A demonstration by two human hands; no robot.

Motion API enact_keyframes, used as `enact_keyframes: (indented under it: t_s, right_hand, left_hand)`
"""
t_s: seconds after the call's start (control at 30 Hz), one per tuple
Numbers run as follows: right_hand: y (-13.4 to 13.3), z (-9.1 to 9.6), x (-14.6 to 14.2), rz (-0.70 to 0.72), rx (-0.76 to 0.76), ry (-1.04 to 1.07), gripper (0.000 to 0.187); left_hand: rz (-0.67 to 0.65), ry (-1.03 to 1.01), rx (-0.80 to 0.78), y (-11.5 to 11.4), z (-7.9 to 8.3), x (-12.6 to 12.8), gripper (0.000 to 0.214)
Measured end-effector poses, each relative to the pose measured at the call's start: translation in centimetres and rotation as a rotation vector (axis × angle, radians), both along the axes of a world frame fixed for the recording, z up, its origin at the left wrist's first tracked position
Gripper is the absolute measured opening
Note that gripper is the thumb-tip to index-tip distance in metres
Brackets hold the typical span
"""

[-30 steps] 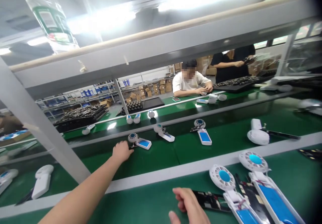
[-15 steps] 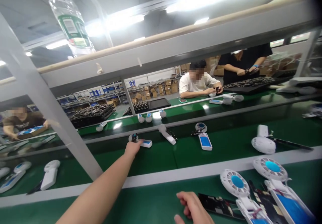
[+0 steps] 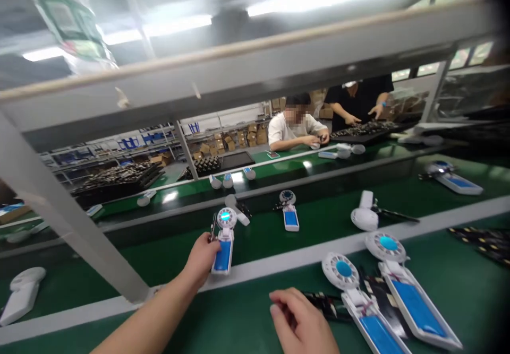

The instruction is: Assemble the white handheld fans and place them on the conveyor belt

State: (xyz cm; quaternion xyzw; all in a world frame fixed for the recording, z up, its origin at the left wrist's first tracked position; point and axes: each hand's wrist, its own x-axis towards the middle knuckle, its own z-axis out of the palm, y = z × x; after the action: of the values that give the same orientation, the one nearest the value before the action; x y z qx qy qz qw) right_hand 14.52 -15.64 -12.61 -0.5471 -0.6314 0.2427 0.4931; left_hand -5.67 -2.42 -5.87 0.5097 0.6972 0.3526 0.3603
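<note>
My left hand point(image 3: 204, 256) is closed on the handle of a white handheld fan point(image 3: 223, 253), lifted over the rail beside the green belt. The fan's casing is open, showing a blue battery, and a dark circuit board hangs by its round head. My right hand point(image 3: 303, 319) hovers over the near green bench, fingers loosely curled and thumb apart, with nothing visible in it. Right of it lie two opened fans, one nearer point(image 3: 342, 270) and one farther point(image 3: 386, 245), with blue batteries and dark circuit boards point(image 3: 324, 303) beside them.
Several more fans rest on the belt, including a face-down fan point(image 3: 364, 218) and an opened fan point(image 3: 290, 216). A slanted metal post point(image 3: 91, 237) stands left of my arm; a shelf beam point(image 3: 239, 72) crosses above. Two co-workers sit or stand beyond the belt.
My left hand has picked the fan up off the belt and brought it nearer, turning it upright. My right hand stays low over the bench. The view has shifted to the right.
</note>
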Motion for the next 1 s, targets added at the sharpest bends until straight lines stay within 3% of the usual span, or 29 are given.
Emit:
enact_keyframes:
  t_s: [0.03, 0.13, 0.27, 0.4, 0.5, 0.63, 0.83, 1.0]
  right_hand:
    - [-0.2, 0.6, 0.1, 0.016, -0.032, -0.004, 0.022]
    - [-0.7, 1.9, 0.0, 0.037, -0.145, 0.030, 0.021]
    - [-1.0, 2.2, -0.6, -0.011, -0.267, 0.119, 0.016]
    - [-1.1, 2.0, -0.7, -0.038, -0.295, 0.168, 0.017]
    - [-1.1, 2.2, -0.4, -0.099, -0.350, 0.066, 0.018]
    - [-1.1, 2.4, -0.1, -0.106, -0.375, -0.049, 0.017]
    - [-0.8, 2.1, -0.3, -0.050, -0.390, 0.148, 0.017]
    - [-1.1, 2.0, -0.7, 0.054, -0.295, 0.258, 0.019]
  left_hand:
    - [-0.052, -0.015, -0.015, -2.4, -0.5, 0.4, 0.007]
    - [-0.199, -0.085, -0.077, -8.6, -1.7, 1.6, 0.017]
    - [-0.311, -0.113, -0.101, -12.6, -2.3, 2.4, 0.021]
    - [-0.353, -0.026, -0.131, -12.9, -2.2, 2.6, 0.019]
    - [-0.348, 0.044, -0.128, -12.8, -2.5, 2.6, 0.014]
    - [-0.351, -0.008, -0.113, -13.2, -3.5, 2.3, 0.014]
    - [-0.360, -0.069, -0.128, -13.7, -4.2, 2.2, 0.018]
    - [-0.450, -0.023, -0.113, -13.9, -3.4, 2.5, 0.013]
